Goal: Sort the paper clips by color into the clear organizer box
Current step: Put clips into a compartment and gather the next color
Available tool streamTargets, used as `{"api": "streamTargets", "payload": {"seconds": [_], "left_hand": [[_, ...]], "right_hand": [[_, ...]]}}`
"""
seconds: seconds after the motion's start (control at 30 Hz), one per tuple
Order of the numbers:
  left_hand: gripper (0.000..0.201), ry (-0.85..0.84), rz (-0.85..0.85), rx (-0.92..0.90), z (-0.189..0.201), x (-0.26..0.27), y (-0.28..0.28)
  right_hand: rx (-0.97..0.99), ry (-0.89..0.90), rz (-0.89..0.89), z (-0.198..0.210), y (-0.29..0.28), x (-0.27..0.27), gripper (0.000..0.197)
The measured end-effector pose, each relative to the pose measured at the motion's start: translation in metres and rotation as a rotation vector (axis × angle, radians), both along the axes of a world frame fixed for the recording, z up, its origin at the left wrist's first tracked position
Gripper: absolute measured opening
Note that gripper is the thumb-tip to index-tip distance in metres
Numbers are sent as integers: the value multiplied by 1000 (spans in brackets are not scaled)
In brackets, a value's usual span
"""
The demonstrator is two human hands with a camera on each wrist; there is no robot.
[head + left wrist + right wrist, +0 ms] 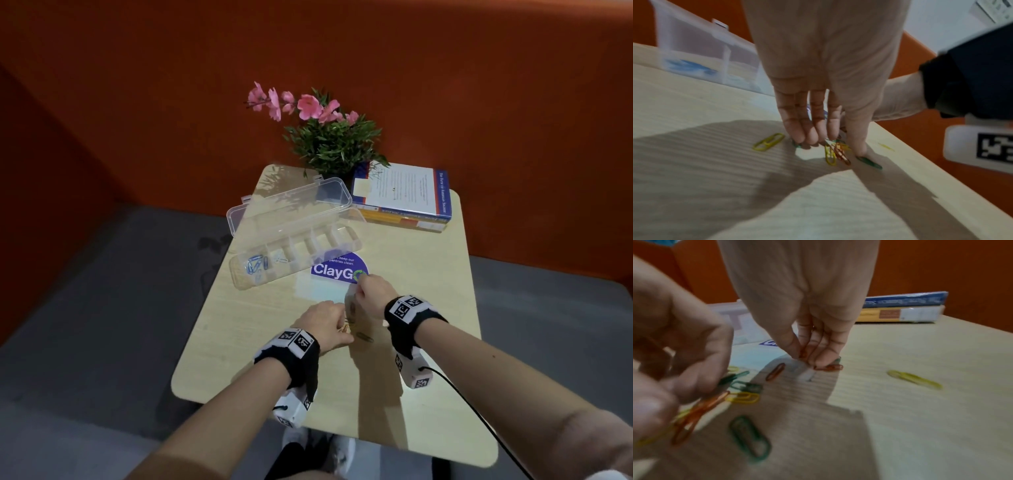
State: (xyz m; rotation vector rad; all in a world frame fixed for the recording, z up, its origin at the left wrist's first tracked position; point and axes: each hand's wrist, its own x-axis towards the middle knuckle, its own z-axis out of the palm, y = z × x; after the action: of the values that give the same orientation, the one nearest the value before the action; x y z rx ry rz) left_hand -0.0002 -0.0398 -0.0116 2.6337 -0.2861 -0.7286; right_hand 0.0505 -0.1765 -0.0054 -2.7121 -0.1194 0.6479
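Note:
The clear organizer box (346,245) lies open at the table's far left. It holds blue clips (255,265) in its end compartment and pale clips (281,260) in the one beside it. My left hand (836,146) stands fingertips-down on a loose heap: yellow clips (768,142), a red clip (841,153) and a green clip (869,161) lie at its fingertips and thumb. My right hand (807,356) pinches a red clip (803,352) between thumb and fingers, with another red clip (828,368) under its fingertips. In the head view both hands (342,322) (356,291) meet near the table's middle.
More clips lie loose: red (775,374), green (750,438) and yellow (914,379). A purple round sticker (339,269) is on the tabletop by the box. Stacked books (404,198) and a potted pink-flowered plant (329,137) stand at the back. The table edge (342,435) is near me.

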Motion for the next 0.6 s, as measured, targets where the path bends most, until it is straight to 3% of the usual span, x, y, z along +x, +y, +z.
{"api": "streamTargets", "payload": {"seconds": [0.1,0.2,0.37,0.43,0.53,0.6], "left_hand": [[42,20,3,109,-1,2,-7],[38,72,43,101,-1,6,-11],[21,104,90,40,4,9,-15],[13,94,100,26,7,12,-13],[32,61,133,3,8,16,-6],[33,53,165,-19,9,20,1]], "right_hand": [[204,17,-261,-4,-20,-6,8],[491,14,-504,-8,-38,-10,8],[678,127,-597,-7,-51,-18,4],[762,158,-675,-5,-48,-21,12],[852,154,-795,-2,-40,-26,25],[874,171,-814,-1,-35,-27,24]]}}
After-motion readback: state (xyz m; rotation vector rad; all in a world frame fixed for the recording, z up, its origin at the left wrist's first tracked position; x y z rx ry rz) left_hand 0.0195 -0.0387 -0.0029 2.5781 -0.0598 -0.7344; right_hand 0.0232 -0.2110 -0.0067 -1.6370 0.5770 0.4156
